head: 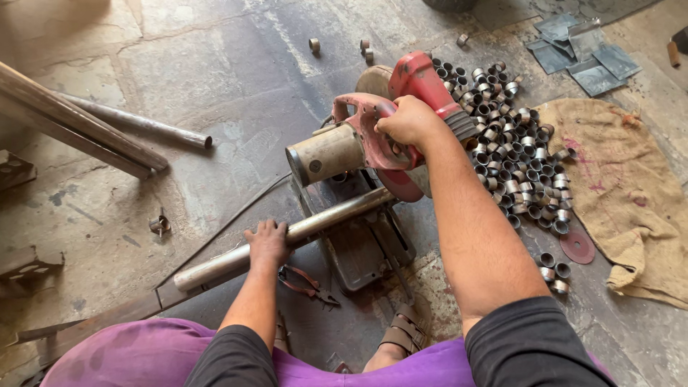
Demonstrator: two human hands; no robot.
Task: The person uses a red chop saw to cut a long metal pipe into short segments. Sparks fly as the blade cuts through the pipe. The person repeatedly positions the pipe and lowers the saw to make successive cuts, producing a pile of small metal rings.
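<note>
Fingers of our left hand [266, 242] press down on the steel pipe [287, 234], pinning it across the chop saw's base [362, 247] so it cannot roll. Our right hand [410, 122] is clenched round the red saw handle [380, 136], up and right of the left grip. Right of that, cut rings [519, 154] lie heaped on the floor beside sacking [623, 186]; pliers [304, 283] rest just below the left grip.
</note>
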